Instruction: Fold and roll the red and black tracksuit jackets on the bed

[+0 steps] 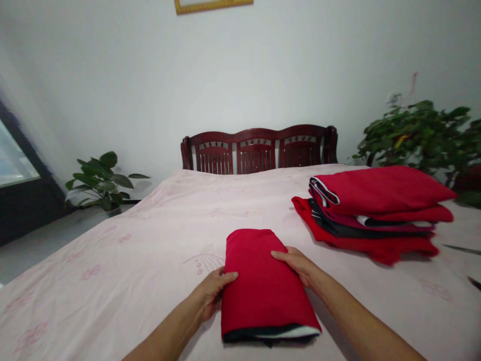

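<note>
A folded red garment [266, 286] with black and white layers showing at its near edge lies in front of me. My left hand [214, 291] grips its left side, thumb on top and fingers tucked beneath. At the right side, my right hand [295, 263] holds the edge the same way, its fingers mostly hidden under the cloth. To the right of it, a stack of folded clothes [383, 190] in red, black and maroon rests apart from both hands.
A pale pink sheet [161, 245] covers the broad surface under the clothes. Behind it stands a carved dark-wood bench back [257, 150]. Potted plants stand at left [105, 180] and right [428, 133]. Two thin dark objects [474, 283] show at the right edge.
</note>
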A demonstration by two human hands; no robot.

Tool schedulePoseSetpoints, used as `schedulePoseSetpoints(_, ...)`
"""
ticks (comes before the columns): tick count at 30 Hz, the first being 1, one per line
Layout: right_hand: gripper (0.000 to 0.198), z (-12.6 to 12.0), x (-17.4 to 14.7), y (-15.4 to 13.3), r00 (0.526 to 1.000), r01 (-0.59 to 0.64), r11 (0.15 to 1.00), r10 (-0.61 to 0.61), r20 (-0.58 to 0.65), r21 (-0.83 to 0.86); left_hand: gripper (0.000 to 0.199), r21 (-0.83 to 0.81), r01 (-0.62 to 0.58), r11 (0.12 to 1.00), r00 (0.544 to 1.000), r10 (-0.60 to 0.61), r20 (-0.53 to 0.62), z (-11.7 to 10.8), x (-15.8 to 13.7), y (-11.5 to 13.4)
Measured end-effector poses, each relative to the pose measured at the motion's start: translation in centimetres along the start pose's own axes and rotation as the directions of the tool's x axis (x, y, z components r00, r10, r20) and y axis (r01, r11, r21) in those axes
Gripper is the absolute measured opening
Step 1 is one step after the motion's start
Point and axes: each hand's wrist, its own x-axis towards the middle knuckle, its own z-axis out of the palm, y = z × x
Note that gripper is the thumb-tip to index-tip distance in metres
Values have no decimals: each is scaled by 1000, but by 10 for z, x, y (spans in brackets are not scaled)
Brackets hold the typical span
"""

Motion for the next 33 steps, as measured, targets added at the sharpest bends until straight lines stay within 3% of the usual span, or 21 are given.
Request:
schedulePoseSetpoints(2,41,4,1,-5,1000,1,997,0,-5,81,63,-54,-60,997,998,62,25,3,5,4)
schedulePoseSetpoints(6,35,9,6,-3,998,41,982,-31,-53,182,60,-13,-179,984,982,178,-64,-6,12,19)
schedulePoseSetpoints(11,36,16,6,6,992,-124,981,123,17,151,59,-49,-49,998,999,50,14,-29,11,19)
schedulePoseSetpoints(14,46,23,-1,3,990,-54,997,45,135,60,68,-181,60,982,994,-43,96,-35,9,11)
schedulePoseSetpoints(17,52,33,-10,0,976,41,993,-63,206,110,69,-330,169,929,985,-148,90,-34,8,6)
schedulePoseSetpoints(21,54,44,-21,6,982,-43,946,-18,186,320,60,-431,103,897,995,-96,37,-21,2,8)
schedulePoseSetpoints(24,59,49,-29,20,969,-128,896,22,246,425,52,-466,53,883,998,-59,2,-10,-6,9)
schedulePoseSetpoints(28,54,50,-37,35,956,-199,852,60,287,484,52,-477,87,875,996,-88,20,-5,-15,3)
schedulePoseSetpoints(31,45,49,-41,27,971,-200,851,106,214,485,53,-437,135,889,991,-117,69,-5,-15,0)
schedulePoseSetpoints(33,43,46,-46,11,986,-145,882,90,141,448,53,-401,112,909,990,-67,126,-3,-14,2)
